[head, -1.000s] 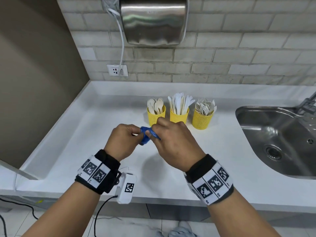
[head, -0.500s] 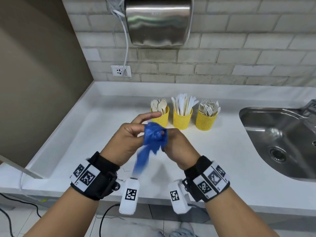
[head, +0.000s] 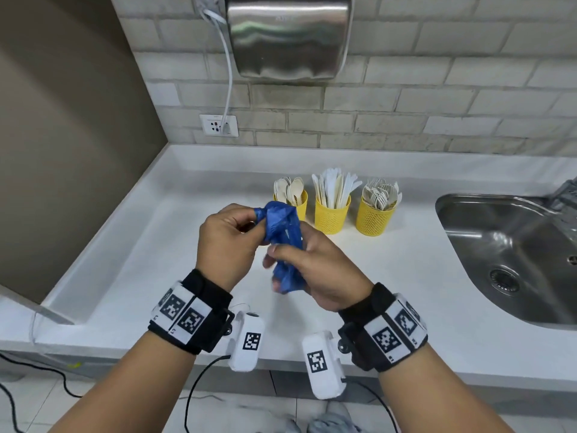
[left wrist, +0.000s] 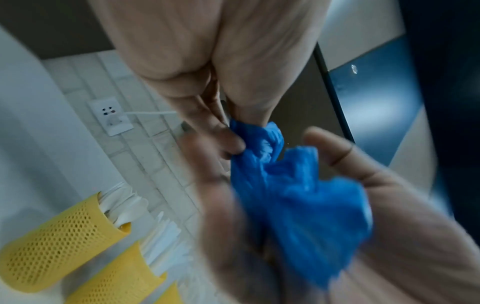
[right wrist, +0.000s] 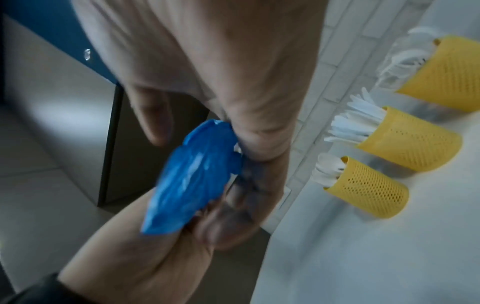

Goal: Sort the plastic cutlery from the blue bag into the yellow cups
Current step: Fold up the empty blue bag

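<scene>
Crumpled blue plastic bag, held above the white countertop between both hands, left hand pinching its upper end, right hand curled round its lower part; behind it, three yellow perforated cups holding white plastic cutlery; steel sink to the right.

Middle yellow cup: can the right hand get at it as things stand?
Probably not yet: the right hand and left hand both grip the blue bag. The countertop path to the middle yellow cup looks clear.
</scene>
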A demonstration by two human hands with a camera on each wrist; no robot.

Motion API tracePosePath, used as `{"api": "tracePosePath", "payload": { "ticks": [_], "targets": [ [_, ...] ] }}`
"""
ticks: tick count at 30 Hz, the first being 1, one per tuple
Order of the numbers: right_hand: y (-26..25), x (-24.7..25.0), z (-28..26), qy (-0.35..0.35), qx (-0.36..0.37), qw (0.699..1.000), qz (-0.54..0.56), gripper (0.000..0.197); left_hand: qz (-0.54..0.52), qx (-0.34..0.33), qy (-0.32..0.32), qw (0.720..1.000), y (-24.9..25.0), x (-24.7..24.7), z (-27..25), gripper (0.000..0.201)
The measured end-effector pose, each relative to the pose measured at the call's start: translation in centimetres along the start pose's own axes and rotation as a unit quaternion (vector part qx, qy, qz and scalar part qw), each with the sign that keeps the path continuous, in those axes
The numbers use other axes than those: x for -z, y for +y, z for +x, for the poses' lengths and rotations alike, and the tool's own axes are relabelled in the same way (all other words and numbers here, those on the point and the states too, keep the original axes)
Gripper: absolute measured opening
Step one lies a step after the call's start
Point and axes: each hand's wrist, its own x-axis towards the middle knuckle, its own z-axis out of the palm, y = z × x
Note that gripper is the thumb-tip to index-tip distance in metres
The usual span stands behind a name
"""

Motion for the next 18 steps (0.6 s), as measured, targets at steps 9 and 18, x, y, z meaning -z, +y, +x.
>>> {"api": "tracePosePath", "payload": {
  "ticks": [9,18],
  "targets": [
    [-2.8,0.4,-1.9,-0.066,0.146,0.851,-0.501,0.027,0.257,-0.061,-0.055,0.963,-2.0,0.7,0.7,0.032],
    [-1.2,4.4,3.0,0.149,0.153,0.879,-0.426,0.033,-0.113,-0.047,-0.266,0.956,-0.1,0.7,-0.7,0.012]
  ]
}}
